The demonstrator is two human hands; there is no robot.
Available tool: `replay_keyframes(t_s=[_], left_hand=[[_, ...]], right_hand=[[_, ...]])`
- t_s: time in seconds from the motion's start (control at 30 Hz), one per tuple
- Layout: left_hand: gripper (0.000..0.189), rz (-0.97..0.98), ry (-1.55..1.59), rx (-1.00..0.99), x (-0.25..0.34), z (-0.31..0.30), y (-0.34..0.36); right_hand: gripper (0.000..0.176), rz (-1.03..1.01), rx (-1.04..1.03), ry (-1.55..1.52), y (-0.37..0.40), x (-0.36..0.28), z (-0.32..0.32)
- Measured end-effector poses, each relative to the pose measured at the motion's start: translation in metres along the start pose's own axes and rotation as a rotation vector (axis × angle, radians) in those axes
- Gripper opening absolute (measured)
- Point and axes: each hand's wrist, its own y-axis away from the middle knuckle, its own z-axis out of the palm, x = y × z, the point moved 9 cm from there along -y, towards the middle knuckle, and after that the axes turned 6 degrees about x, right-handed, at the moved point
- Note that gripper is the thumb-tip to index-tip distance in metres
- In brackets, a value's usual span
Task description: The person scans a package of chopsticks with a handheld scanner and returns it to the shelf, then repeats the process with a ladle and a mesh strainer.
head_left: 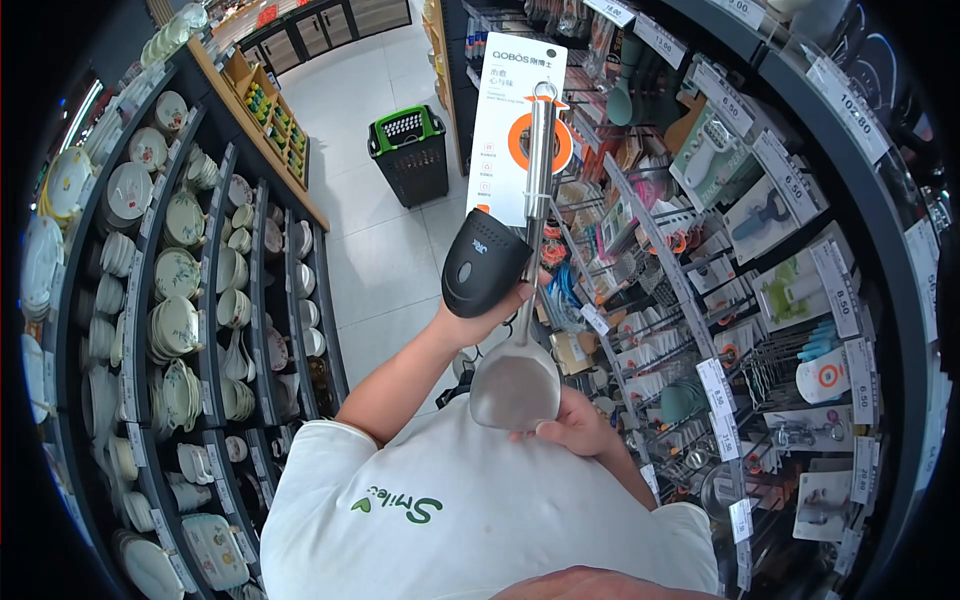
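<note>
A black handheld scanner is gripped in the left hand, at the centre of the frame, with its head turned up and away from the body. Just below and to the right, the right hand is closed around the lower edge of the blade of a steel spatula. The spatula is held upright, its long handle rising past the scanner to a white printed card at top centre. Scanner and handle are seen just beside each other; contact cannot be confirmed.

A white shirt fills the bottom of the frame. A green and black basket stands on the pale floor in the upper middle. Shelves of crockery curve down the left side, and a rack of hanging utensils with price tags fills the right.

As a judgement, the spatula is the likeliest thing to go wrong: it is held only at the blade, so the tall handle and card could tip or slip from the fingers, and the hanging goods close by could be knocked.

Counted: two hands, one scanner, one spatula, one card, one basket. The bowls, plates, hanging items and tags are too many to count.
</note>
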Motion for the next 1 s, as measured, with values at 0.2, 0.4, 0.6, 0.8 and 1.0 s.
replay_keyframes(t_s=[0.2,0.4,0.6,0.8,1.0], left_hand=[[0.033,0.010,-0.022,-0.067,-0.008,-0.001,0.000],[0.036,-0.117,0.178,-0.073,-0.009,0.004,0.006],[0.041,-0.049,0.206,-0.110,-0.003,0.009,0.008],[0.040,0.017,0.170,-0.096,0.003,0.012,0.011],[0.040,0.013,0.203,-0.028,-0.003,0.011,0.013]], right_hand=[[0.045,0.004,-0.008,-0.065,0.001,0.003,0.000],[0.046,-0.022,-0.034,-0.093,-0.001,0.006,-0.001],[0.053,0.008,-0.021,-0.224,-0.004,0.007,0.000],[0.056,0.048,0.000,-0.426,-0.004,0.017,-0.003],[0.056,0.023,0.014,-0.528,-0.007,0.022,-0.006]])
